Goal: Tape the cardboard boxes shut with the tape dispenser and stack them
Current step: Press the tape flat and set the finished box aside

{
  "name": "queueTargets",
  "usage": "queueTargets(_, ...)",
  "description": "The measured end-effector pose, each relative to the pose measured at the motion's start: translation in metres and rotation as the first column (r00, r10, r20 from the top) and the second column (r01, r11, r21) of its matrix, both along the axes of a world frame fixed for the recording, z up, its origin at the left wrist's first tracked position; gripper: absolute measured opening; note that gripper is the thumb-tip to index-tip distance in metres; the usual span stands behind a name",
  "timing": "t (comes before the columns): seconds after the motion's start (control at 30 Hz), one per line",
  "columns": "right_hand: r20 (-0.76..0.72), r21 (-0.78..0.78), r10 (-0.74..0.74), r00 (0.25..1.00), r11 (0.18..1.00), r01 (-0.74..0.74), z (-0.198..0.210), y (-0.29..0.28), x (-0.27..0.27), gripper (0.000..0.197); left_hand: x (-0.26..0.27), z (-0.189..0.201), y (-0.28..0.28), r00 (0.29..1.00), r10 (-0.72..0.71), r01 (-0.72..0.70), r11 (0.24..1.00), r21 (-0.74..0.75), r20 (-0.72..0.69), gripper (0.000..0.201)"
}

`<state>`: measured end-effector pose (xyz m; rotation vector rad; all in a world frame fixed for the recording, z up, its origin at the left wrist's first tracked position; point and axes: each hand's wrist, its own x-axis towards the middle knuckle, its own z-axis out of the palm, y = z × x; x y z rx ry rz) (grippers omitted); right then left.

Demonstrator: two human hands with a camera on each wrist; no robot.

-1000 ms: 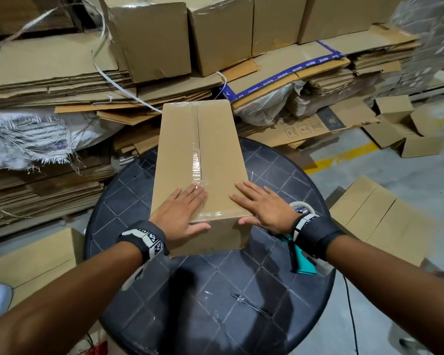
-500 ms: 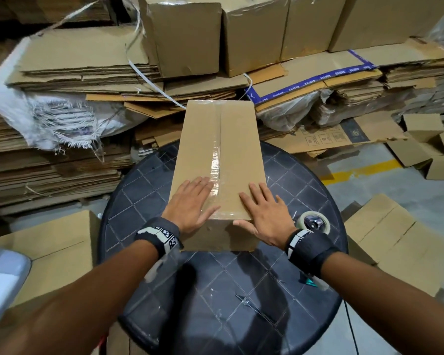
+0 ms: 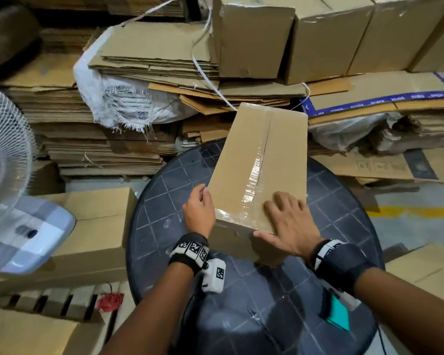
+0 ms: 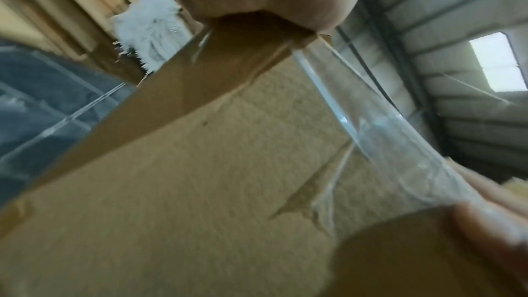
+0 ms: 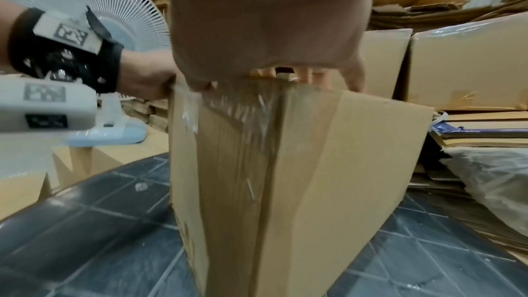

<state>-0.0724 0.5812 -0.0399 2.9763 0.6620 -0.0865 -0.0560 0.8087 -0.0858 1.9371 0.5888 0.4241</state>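
The long brown cardboard box [image 3: 260, 165], taped with clear tape, looks light and stiff but slick there; left hand [image 3: 200, 213] cups its near-left edge, right hand [image 3: 287, 224] lies flat on top, so grip the bare side walls.

Long brown cardboard box [image 3: 262, 165], clear-taped seam, apparently tilted on table

The counter [image 3: 164, 221] is bare left of the box [image 3: 262, 160]. Flat cardboard piles [image 3: 100, 139] and a fan [image 3: 3, 155] block beyond.
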Motion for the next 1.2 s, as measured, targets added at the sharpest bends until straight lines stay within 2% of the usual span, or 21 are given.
queueTargets(0.1, -0.046, 0.034, 0.046, 0.998, 0.998, -0.044, -0.008, 0.001, 0.004, 0.092, -0.007, -0.016, -0.013, 0.977, 0.162, -0.148, 0.983, -0.106, 0.138, 0.034)
queueTargets(0.2, -0.025, 0.085, 0.057, 0.998, 0.995, -0.055, -0.013, -0.002, 0.005, 0.087, -0.012, -0.028, -0.031, 0.939, 0.254, -0.202, 0.953, -0.225, 0.231, 0.044)
queueTargets(0.27, 0.005, 0.115, 0.068, 0.998, 0.991, -0.068, -0.014, -0.003, 0.006, 0.083, -0.014, -0.033, -0.044, 0.932, 0.28, -0.237, 0.952, -0.194, 0.232, 0.065)
queueTargets(0.33, 0.023, 0.13, 0.079, 0.997, 0.988, -0.081, -0.016, -0.005, 0.008, 0.081, -0.018, -0.038, -0.058, 0.931, 0.281, -0.268, 0.96, -0.087, 0.234, 0.087)
queueTargets(0.4, 0.037, 0.133, 0.095, 0.995, 0.986, -0.099, -0.019, -0.006, 0.008, 0.08, -0.02, -0.044, -0.069, 0.929, 0.276, -0.281, 0.96, -0.016, 0.245, 0.097)
queueTargets(0.57, 0.067, 0.141, 0.118, 0.991, 0.982, -0.126, -0.022, -0.006, 0.01, 0.076, -0.032, -0.047, -0.094, 0.956, 0.241, -0.261, 0.959, 0.11, 0.166, 0.1)
queueTargets(0.77, 0.014, 0.122, 0.126, 0.992, 0.984, -0.127, -0.021, -0.008, 0.01, 0.084, -0.053, -0.049, -0.126, 0.99, 0.137, -0.135, 0.982, 0.131, -0.009, 0.107)
queueTargets(0.87, 0.008, 0.146, 0.114, 0.993, 0.983, -0.114, -0.021, -0.008, 0.008, 0.083, -0.067, -0.055, -0.122, 0.998, 0.052, -0.047, 0.978, 0.205, -0.02, 0.105)
queueTargets(0.93, -0.001, 0.218, 0.085, 0.996, 0.972, -0.083, -0.019, -0.009, 0.007, 0.079, -0.078, -0.063, -0.12, 0.999, -0.021, 0.028, 0.96, 0.279, -0.029, 0.099)
queueTargets(1.0, -0.018, 0.343, 0.04, 0.999, 0.939, -0.031, -0.018, -0.01, 0.007, 0.078, -0.088, -0.067, -0.117, 0.999, -0.038, 0.029, 0.944, 0.327, 0.019, 0.091)
queueTargets(1.03, -0.027, 0.4, 0.022, 0.999, 0.917, -0.009, -0.018, -0.011, 0.007, 0.078, -0.09, -0.065, -0.114, 0.996, -0.024, -0.007, 0.942, 0.334, 0.091, 0.086)
queueTargets(1.13, -0.052, 0.474, -0.001, 0.999, 0.88, 0.026, -0.02, -0.012, 0.007, 0.079, -0.077, -0.047, -0.089, 0.948, 0.086, -0.18, 0.939, 0.294, 0.307, 0.079)
queueTargets(1.2, -0.056, 0.49, -0.011, 0.998, 0.871, 0.037, -0.021, -0.012, 0.008, 0.078, -0.053, -0.028, -0.063, 0.919, 0.179, -0.279, 0.925, 0.258, 0.352, 0.078)
